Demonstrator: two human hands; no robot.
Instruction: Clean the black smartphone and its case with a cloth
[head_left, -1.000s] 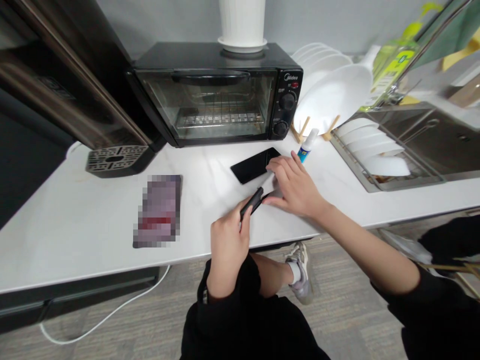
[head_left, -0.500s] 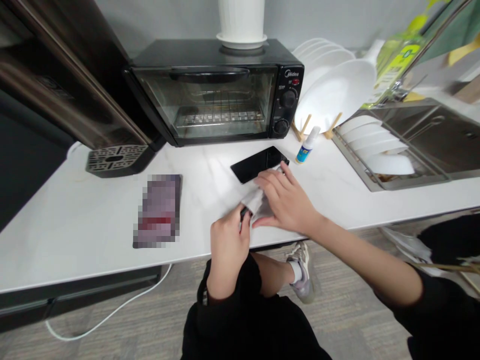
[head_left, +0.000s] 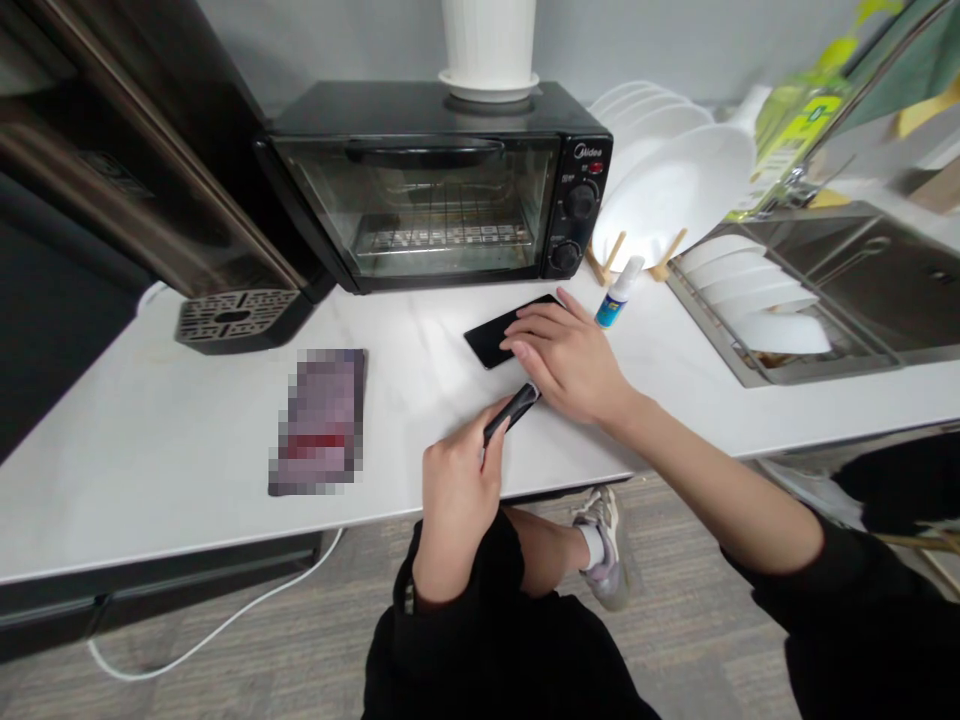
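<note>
My left hand (head_left: 459, 480) is closed around a slim black device (head_left: 511, 412), thumb along its near side and fingers behind, holding it edge-on and aslant just above the front part of the white table (head_left: 405, 390). My right hand (head_left: 576, 362) lies palm down across the device's far end, fingers bent and pointing left; whether it grips the device or something under the palm, I cannot tell. Just beyond my right fingertips, a black smartphone (head_left: 489, 342) lies flat, its right part hidden behind them, and I can't make out whether they touch it. Near that hand, on its far side, a small spray bottle (head_left: 616, 298) with a blue label stands upright. Over to my left lies a flat purplish rectangle (head_left: 322, 415), blurred into blocks, well apart from both hands. At the back, a black Midea toaster oven (head_left: 450, 180) carries a white pot (head_left: 491, 50) on its saucer. To its right, white plates (head_left: 679, 185) stand in a wooden rack (head_left: 615, 258), and farther right white bowls (head_left: 780, 333) lean in a wire basket at the sink (head_left: 855, 275).
</note>
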